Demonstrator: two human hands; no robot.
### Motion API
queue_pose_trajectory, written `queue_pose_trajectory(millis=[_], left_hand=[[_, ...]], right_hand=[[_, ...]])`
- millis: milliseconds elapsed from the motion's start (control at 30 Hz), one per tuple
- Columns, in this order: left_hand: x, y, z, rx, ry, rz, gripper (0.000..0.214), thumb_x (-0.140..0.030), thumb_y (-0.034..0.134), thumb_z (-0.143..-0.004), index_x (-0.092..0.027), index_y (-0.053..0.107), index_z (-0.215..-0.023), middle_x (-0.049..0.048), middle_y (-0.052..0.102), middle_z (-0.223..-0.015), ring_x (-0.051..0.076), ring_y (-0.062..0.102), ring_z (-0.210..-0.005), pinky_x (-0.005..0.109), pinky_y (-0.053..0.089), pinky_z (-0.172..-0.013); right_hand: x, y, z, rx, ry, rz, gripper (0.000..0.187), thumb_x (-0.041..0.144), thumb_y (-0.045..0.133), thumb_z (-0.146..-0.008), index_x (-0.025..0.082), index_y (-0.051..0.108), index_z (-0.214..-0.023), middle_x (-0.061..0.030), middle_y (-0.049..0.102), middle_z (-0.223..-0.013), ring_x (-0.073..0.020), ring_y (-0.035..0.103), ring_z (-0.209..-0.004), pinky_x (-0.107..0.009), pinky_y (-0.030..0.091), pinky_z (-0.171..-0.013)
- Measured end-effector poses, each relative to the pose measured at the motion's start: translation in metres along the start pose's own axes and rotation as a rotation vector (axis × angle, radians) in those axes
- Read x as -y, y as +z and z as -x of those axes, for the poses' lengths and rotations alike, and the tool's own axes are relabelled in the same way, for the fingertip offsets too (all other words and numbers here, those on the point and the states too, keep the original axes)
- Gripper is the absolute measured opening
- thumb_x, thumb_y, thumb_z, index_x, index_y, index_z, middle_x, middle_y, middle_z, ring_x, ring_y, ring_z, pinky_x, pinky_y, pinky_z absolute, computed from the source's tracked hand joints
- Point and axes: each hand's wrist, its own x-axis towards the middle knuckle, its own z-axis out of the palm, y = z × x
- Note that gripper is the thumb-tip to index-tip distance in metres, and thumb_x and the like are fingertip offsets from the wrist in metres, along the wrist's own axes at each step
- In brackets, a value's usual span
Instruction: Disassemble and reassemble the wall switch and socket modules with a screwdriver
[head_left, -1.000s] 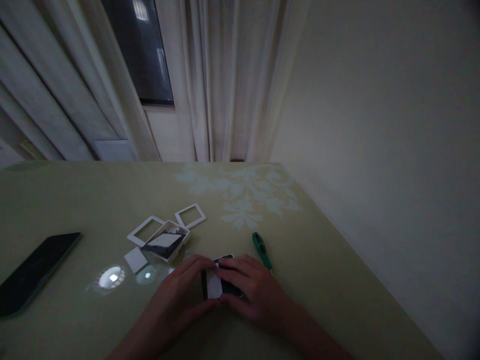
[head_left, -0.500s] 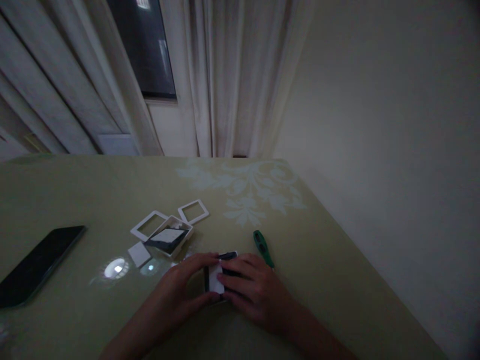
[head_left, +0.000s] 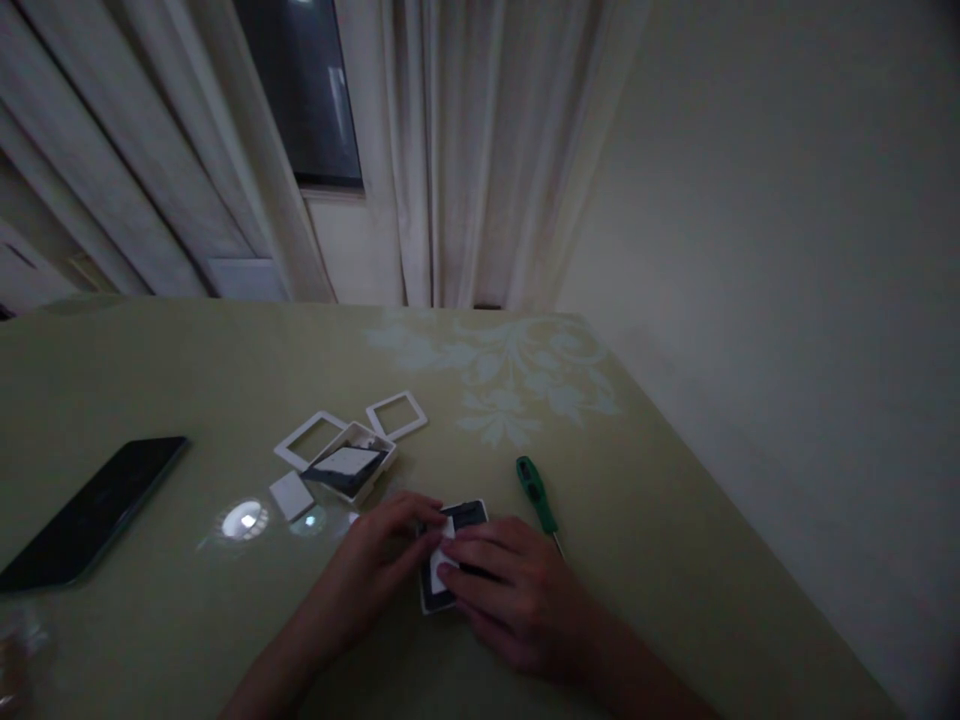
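A wall switch (head_left: 442, 597) with a dark plate, a pale rim and a white centre piece (head_left: 439, 574) lies on the table under both hands. My left hand (head_left: 390, 540) is closed at its upper left, thumb and fingertips together at the white piece. From the right, my right hand (head_left: 517, 590) is closed on the switch, some fingertips on the white piece and others along the side. My fingers hide part of the plate. Just beyond my right hand lies a green-handled screwdriver (head_left: 535, 492), its metal shaft pointing toward me.
Left of my hands, a white box (head_left: 365, 484) holds a dark plate with a white piece. Around it lie two white frames (head_left: 285, 452) and a small white square cover (head_left: 291, 496). Farther left rests a dark phone (head_left: 97, 515). A wall (head_left: 787, 350) borders the table's right side.
My left thumb has moved up from the switch's lower edge to join the fingertips near the top, uncovering more of the dark plate. The whole view has shifted slightly.
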Motion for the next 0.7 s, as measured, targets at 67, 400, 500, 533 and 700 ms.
queue_pose_trajectory(millis=[67, 400, 500, 533, 700], left_hand=[[0.0015, 0.0023, -0.0008, 0.001, -0.025, 0.032, 0.014, -0.035, 0.068, -0.101, -0.027, 0.078, -0.104, 0.0043, 0.082, -0.109, 0.024, 0.078, -0.103, 0.035, 0.065, -0.090], [0.0035, 0.0071, -0.0063, -0.005, -0.193, 0.145, 0.021, -0.043, 0.070, -0.097, -0.023, 0.077, -0.102, 0.0056, 0.083, -0.098, 0.025, 0.079, -0.095, 0.036, 0.064, -0.085], [0.0038, 0.0067, -0.0075, -0.007, -0.174, 0.143, 0.022, -0.043, 0.071, -0.096, -0.023, 0.079, -0.100, 0.0060, 0.083, -0.096, 0.025, 0.079, -0.092, 0.035, 0.063, -0.082], [0.0035, 0.0067, -0.0075, -0.012, -0.165, 0.135, 0.022, -0.043, 0.071, -0.096, -0.023, 0.080, -0.100, 0.0061, 0.082, -0.095, 0.025, 0.079, -0.091, 0.035, 0.063, -0.082], [0.0000, 0.0071, -0.0061, -0.024, -0.156, 0.107, 0.024, -0.043, 0.067, -0.099, -0.023, 0.080, -0.101, 0.0058, 0.082, -0.097, 0.024, 0.078, -0.094, 0.035, 0.063, -0.084]], right_hand=[[0.0021, -0.0003, -0.0012, 0.011, -0.028, 0.005, 0.033, 0.021, 0.062, -0.105, 0.016, 0.067, -0.137, -0.0100, 0.078, -0.132, -0.0239, 0.068, -0.125, -0.041, 0.056, -0.104], [0.0092, -0.0030, -0.0040, -0.034, -0.002, 0.006, 0.028, 0.027, 0.064, -0.106, 0.016, 0.070, -0.130, -0.0090, 0.080, -0.126, -0.0246, 0.072, -0.118, -0.040, 0.057, -0.105], [0.0100, -0.0023, -0.0036, -0.046, 0.020, -0.013, 0.027, 0.026, 0.065, -0.106, 0.017, 0.070, -0.130, -0.0084, 0.080, -0.127, -0.0233, 0.072, -0.120, -0.039, 0.057, -0.108], [0.0096, -0.0018, -0.0033, -0.051, 0.022, -0.019, 0.026, 0.025, 0.064, -0.106, 0.017, 0.071, -0.130, -0.0084, 0.080, -0.127, -0.0227, 0.073, -0.120, -0.038, 0.057, -0.109], [0.0053, 0.0010, -0.0015, -0.085, 0.033, -0.009, 0.021, 0.020, 0.058, -0.110, 0.017, 0.071, -0.126, -0.0094, 0.081, -0.121, -0.0222, 0.075, -0.119, -0.035, 0.061, -0.105]])
